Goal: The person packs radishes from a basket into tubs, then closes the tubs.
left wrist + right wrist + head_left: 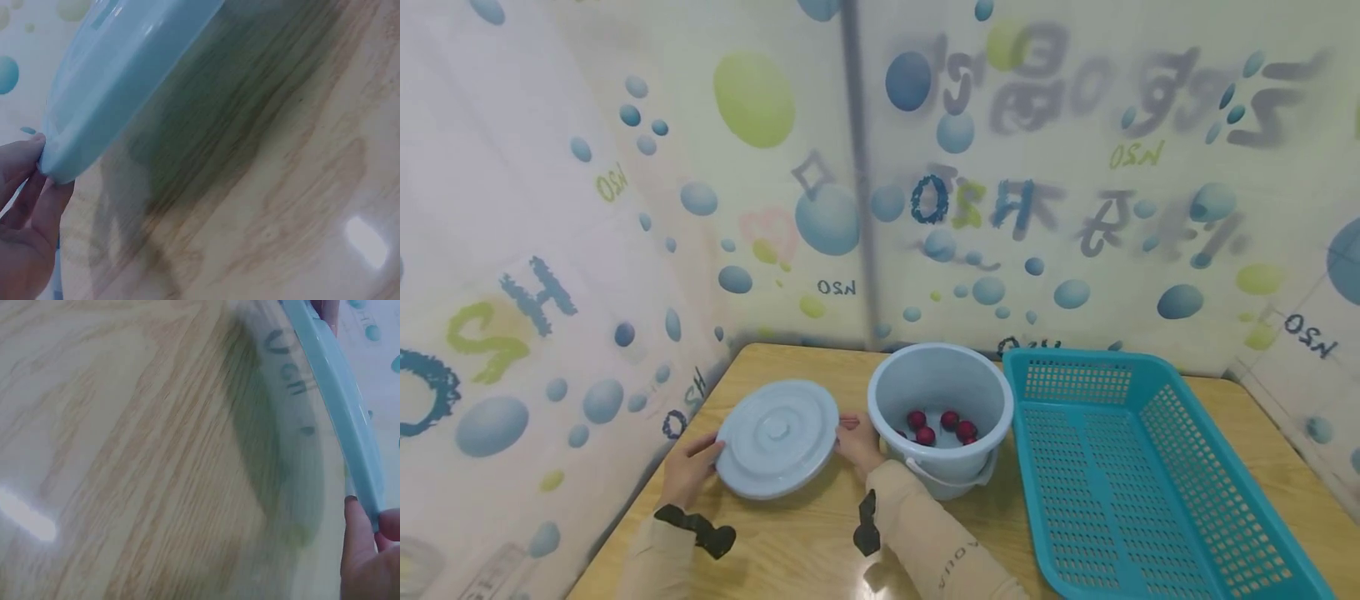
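A round light-blue lid (777,429) is held above the table by both hands, one at each side. My left hand (688,468) grips its left rim; in the left wrist view the thumb and fingers (47,209) pinch the edge. On the opposite rim, my right hand (859,446) pinches the lid, with thumb and fingers (359,531) at its edge in the right wrist view. Just right of that hand stands a light-blue bucket (942,392) without a cover. Several dark red round fruits (926,436) lie on its bottom, and its handle hangs down in front.
A large teal plastic basket (1093,467) with slotted sides sits to the right of the bucket. The wood-grain table (790,550) meets a curtain (880,167) printed with bubbles at the back and on both sides.
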Action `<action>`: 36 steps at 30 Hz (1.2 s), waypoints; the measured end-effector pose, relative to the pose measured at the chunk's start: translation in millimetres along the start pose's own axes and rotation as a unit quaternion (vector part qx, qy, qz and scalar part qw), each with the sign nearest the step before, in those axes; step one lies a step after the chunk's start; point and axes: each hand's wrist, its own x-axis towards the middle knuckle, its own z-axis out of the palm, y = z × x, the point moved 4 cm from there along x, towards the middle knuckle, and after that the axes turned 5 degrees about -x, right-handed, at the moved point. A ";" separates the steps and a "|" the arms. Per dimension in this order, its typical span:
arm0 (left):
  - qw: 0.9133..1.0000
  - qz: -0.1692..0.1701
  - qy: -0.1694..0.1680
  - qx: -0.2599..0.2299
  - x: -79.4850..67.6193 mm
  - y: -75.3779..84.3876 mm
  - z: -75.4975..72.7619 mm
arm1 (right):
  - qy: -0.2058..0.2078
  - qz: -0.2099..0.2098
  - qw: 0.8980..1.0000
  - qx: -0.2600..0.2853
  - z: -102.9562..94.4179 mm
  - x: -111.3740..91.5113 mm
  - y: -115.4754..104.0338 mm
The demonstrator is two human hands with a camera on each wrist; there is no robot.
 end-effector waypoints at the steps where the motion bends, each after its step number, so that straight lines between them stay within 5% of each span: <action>1: 1.000 0.008 -0.004 -0.007 -0.4 2.2 -2.6 | 0.001 -0.004 1.000 0.005 1.0 -0.7 -2.7; 6: 0.998 0.037 -0.002 -0.056 15.8 -6.2 -22.2 | 0.004 -0.012 1.000 0.016 7.2 -7.0 -17.0; 13: 0.995 0.067 0.016 -0.078 81.1 -43.4 -62.3 | -0.019 -0.015 0.999 0.048 15.7 -12.6 -45.6; 18: 0.991 0.090 0.009 -0.096 102.4 -35.8 -85.3 | -0.027 -0.043 0.994 0.096 18.3 -19.0 -71.4; 20: 0.992 0.081 -0.003 -0.096 84.9 -7.4 -83.7 | -0.027 -0.048 0.992 0.114 16.0 -21.6 -82.1; 25: 0.995 0.054 -0.022 -0.086 2.5 90.2 -62.0 | -0.035 -0.056 0.990 0.128 3.6 -26.8 -108.7; 27: 0.992 0.061 -0.023 -0.106 -15.8 113.0 -54.8 | -0.041 -0.060 0.990 0.124 -3.6 -26.8 -118.4; 36: 0.986 0.085 -0.002 -0.141 -38.1 157.5 -16.7 | -0.053 -0.046 0.993 0.092 -51.5 -17.9 -150.2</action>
